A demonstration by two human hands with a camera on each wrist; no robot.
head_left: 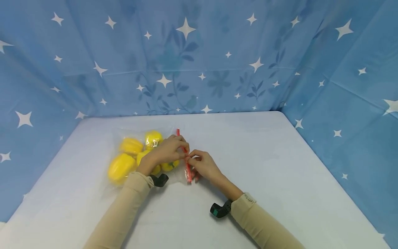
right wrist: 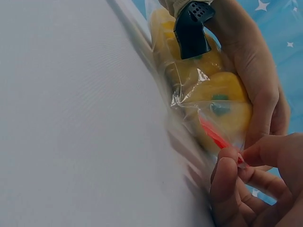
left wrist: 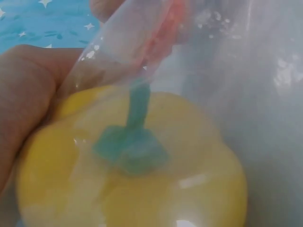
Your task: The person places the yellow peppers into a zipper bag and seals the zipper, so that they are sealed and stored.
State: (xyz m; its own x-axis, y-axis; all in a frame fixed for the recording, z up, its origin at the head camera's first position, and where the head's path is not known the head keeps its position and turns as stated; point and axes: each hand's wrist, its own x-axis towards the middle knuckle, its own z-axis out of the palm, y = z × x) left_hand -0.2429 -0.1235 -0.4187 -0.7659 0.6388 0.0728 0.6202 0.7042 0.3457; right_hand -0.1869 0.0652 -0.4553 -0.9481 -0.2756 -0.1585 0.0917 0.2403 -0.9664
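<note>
A clear plastic bag (head_left: 183, 177) with a red strip (head_left: 188, 172) along its right end lies on the table. Several yellow bell peppers (head_left: 122, 168) are inside it; one pepper (left wrist: 132, 189) with a green stem fills the left wrist view. My left hand (head_left: 168, 150) reaches over the bag and pinches the red strip near its middle. Just beside it, my right hand (head_left: 203, 165) pinches the same strip between thumb and finger. In the right wrist view the strip (right wrist: 215, 135) runs into the right fingertips, close to the left hand (right wrist: 258, 71).
A white-covered table (head_left: 264, 155) spreads around the bag. Blue curtains (head_left: 217, 52) with white stars stand behind it and along both sides. Dark wrist cameras (head_left: 221, 209) sit at both sleeve cuffs.
</note>
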